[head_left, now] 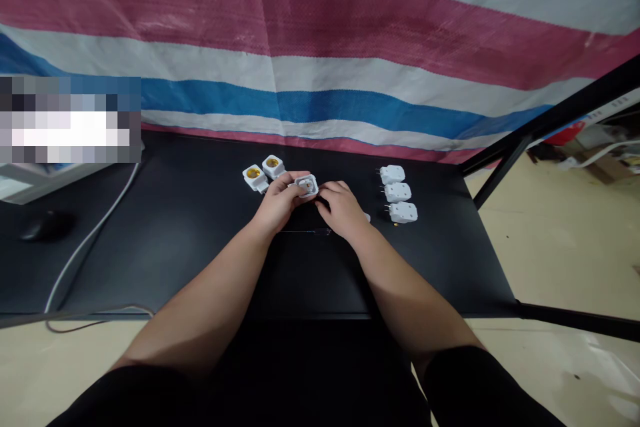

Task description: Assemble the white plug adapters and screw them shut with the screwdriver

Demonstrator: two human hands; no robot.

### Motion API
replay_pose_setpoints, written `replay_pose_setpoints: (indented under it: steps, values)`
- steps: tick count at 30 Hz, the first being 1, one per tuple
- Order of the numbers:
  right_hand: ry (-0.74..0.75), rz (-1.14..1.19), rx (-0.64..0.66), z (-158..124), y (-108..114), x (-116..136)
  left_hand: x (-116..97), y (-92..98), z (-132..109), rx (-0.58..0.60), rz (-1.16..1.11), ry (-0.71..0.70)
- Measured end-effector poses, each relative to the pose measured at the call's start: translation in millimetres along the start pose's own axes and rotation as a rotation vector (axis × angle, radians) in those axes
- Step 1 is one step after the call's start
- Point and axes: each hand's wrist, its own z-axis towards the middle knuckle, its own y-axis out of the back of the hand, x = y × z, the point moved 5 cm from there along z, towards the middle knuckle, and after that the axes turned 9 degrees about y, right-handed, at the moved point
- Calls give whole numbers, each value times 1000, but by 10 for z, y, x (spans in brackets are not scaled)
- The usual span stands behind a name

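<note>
While the left hand [279,199] holds a white housing [312,185], the right hand [344,209] curls beside it, grip impossible to tell. 3 plugs [399,192] lie rightward.

The plastic sheet [345,20] has pinkish-red, white and blue stripes. The tabletop [175,247] and mouse [46,225] are black. The small shell [311,185] and pronged plugs [399,191] are white. The lamp sockets [255,176] are white with gold insides.

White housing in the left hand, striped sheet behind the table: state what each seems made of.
White housing: probably moulded plastic, satin finish, judging by its smooth, even walls and rounded corners. Striped sheet: likely woven plastic tarpaulin, faintly glossy, given the creases and soft highlights.
</note>
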Motion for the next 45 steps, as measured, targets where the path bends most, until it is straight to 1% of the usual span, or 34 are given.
replay_pose_setpoints:
  steps: [4,9,11,13,15,19,21,24,29,36,41,45]
  values:
    - [-19,-21,12,-15,45,13,9,6,12,7,4,-3]
    - [-36,7,19,-51,121,23,27,26,32,10,25,-10]
    - [-44,20,2,-71,159,6,31,27,34,14,27,-10]
    - [-53,61,-55,-99,204,-26,35,26,34,16,19,-6]
    - [-61,159,-147,-134,249,-66,38,24,33,17,12,-4]
    - [-111,499,-320,-197,264,-163,38,10,30,28,19,-7]
    - [-132,639,-370,-208,237,-190,43,2,28,33,27,-2]
    - [-135,746,-395,-200,194,-192,58,-7,26,45,43,2]
    - [-86,778,-423,-190,186,-161,77,3,32,61,101,-32]
    - [-43,720,-431,-183,185,-153,75,26,54,84,237,-133]
    - [-60,756,-463,-189,153,-182,82,41,59,79,240,-140]
    - [-72,796,-443,-192,140,-190,68,36,43,50,226,-137]
